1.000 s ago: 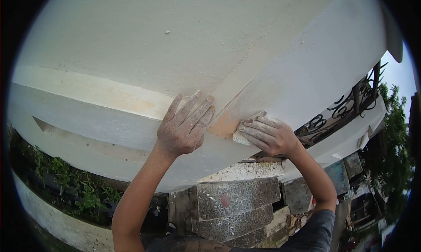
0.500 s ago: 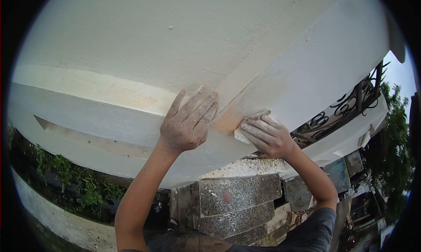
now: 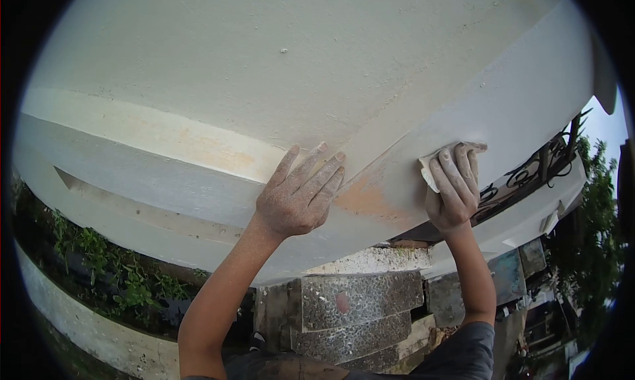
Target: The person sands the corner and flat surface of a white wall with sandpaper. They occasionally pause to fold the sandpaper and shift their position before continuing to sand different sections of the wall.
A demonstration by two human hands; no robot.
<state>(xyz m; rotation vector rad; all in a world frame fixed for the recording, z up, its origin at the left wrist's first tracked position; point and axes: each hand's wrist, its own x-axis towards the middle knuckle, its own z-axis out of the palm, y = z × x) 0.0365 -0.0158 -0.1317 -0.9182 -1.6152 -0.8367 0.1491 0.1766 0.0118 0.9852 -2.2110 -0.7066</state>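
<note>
My left hand [image 3: 299, 191], dusty and with fingers spread, rests flat on the edge of the white wall [image 3: 218, 62]. My right hand [image 3: 456, 188] presses a folded piece of sandpaper [image 3: 428, 175] against the wall's right face, its fingers laid over the sheet. Part of the sheet sticks out beyond the fingertips and to their left. Between my hands an orange-tan patch [image 3: 367, 200] shows on the wall, with a thin line running up from it. White dust coats the fingers of both hands.
A black wrought-iron railing [image 3: 529, 165] is at the right. Below are speckled stone steps [image 3: 360, 300]. Green plants [image 3: 99, 261] grow in a strip at lower left, beside a low concrete edge [image 3: 86, 314]. A tree [image 3: 592, 214] stands at far right.
My right hand has slid the sandpaper right and upward over the wall, uncovering more of the orange-tan patch. My left hand sits slightly farther right in view, still flat on the wall.
</note>
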